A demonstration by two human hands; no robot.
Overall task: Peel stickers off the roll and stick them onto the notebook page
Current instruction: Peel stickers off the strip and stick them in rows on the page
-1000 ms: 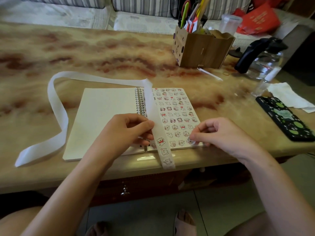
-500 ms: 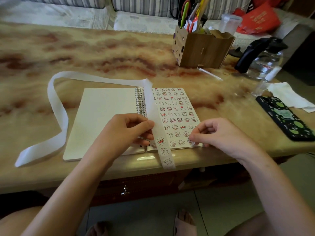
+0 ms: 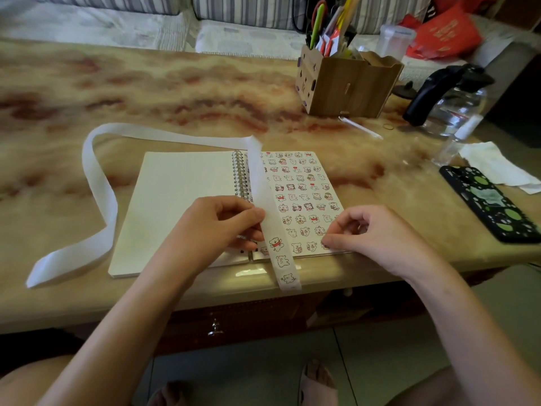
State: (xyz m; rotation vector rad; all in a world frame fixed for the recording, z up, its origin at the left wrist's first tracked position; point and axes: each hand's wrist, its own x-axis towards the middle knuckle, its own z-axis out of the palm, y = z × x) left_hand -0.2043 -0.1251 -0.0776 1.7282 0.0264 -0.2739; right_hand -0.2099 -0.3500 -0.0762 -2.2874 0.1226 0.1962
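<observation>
An open spiral notebook (image 3: pixel 181 206) lies at the table's front edge. Its left page is blank and its right page (image 3: pixel 301 197) is covered with several rows of small bear stickers. A long white sticker strip (image 3: pixel 265 194) runs down over the binding, and its end with three bear stickers hangs past the table edge. My left hand (image 3: pixel 218 227) pinches the strip between thumb and fingers. My right hand (image 3: pixel 369 232) rests at the page's lower right corner, its fingertip pressed on a sticker there.
The strip's empty backing (image 3: pixel 96 183) loops left over the marbled table. A wooden pen holder (image 3: pixel 348 83) stands at the back, a glass kettle (image 3: pixel 450 101) to the right. A phone (image 3: pixel 491 203) and a tissue (image 3: pixel 497 165) lie on the right.
My right hand has shifted slightly down and left, pressing its fingertip onto the page's bottom corner. My left hand and the strip have stayed put.
</observation>
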